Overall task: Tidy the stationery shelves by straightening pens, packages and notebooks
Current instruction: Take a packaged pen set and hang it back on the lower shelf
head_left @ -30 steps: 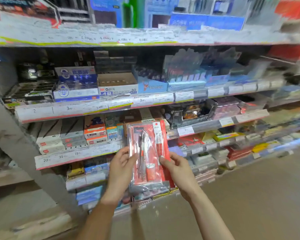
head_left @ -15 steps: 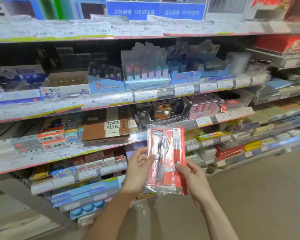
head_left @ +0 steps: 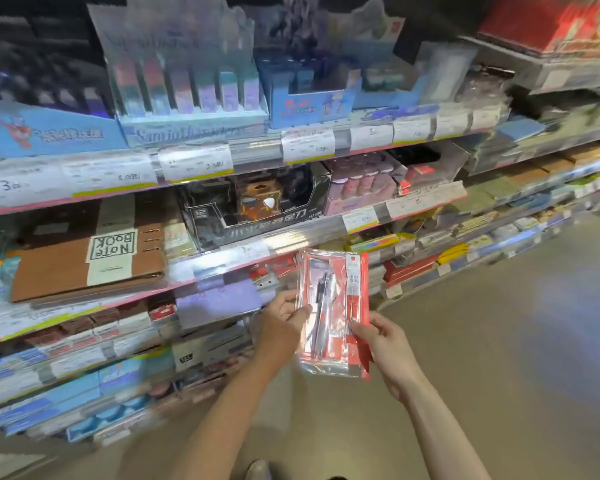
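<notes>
Both hands grip one red pen pack (head_left: 333,311), upright and clear of the shelves, in front of the lower tiers. The left hand (head_left: 284,322) clasps its left edge, thumb across the clear front and fingers behind; the right hand (head_left: 381,344) pinches the lower right edge between thumb and fingers. Dark pens show through the clear film beside a red card strip; the pack touches no shelf.

Nearest behind it, the front edge of the second shelf (head_left: 291,240) carries a black display box (head_left: 253,209) and, to its right, a pink box (head_left: 361,188) that sits roughly square to the edge. Toward the left end of that shelf a brown notebook (head_left: 84,258) lies flat with its label upside down and its front corner overhanging the edge. The shelf above holds blue display boxes (head_left: 191,95) standing in a row along its front edge. The tiers below (head_left: 84,382) hold stacked flat packs; blur hides whether they are aligned.

Judged progress: partial at best. The pack is in transit and has not yet been placed, and no empty slot for it can be made out. The notebook appears to need turning and squaring. The far right shelves are too blurred to assess.
</notes>
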Tool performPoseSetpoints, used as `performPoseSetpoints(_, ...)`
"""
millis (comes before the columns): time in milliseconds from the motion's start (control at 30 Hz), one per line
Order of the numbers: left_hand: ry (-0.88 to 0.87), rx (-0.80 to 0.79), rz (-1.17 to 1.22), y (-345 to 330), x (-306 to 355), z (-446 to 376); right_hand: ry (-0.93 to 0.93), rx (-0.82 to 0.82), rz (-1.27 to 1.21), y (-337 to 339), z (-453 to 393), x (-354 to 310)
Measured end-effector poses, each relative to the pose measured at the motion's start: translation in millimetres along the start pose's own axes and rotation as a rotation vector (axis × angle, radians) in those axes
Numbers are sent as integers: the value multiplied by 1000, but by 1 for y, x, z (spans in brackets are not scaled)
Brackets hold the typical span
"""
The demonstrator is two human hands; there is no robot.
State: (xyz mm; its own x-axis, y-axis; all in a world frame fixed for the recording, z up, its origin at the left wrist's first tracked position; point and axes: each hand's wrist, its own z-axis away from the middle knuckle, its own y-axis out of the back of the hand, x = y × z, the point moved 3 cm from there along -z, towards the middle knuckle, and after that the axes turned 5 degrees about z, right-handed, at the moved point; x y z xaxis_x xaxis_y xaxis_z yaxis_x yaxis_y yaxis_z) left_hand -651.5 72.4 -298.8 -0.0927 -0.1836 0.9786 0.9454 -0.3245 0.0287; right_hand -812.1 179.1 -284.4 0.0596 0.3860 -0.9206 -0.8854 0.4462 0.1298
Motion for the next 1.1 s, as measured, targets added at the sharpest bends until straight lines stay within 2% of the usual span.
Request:
performPoseSetpoints(133,84,-2,-32,-23,-13,-15,-55,-38,9,20,-30,14)
performPoseSetpoints(467,265,188,13,-81,-43,-35,-165,-288,123,61,-123,40)
performPoseSetpoints(567,265,192,-11,-92,-41,-36,-179,-324,137,66,-145,40)
performPoseSetpoints(933,335,317,-59,-70,-75,-42,-258,-490,67,22,-197,49)
performPoseSetpoints(1100,356,350,-90,-55,-89,-64,-237,-467,78,-3,-222,41)
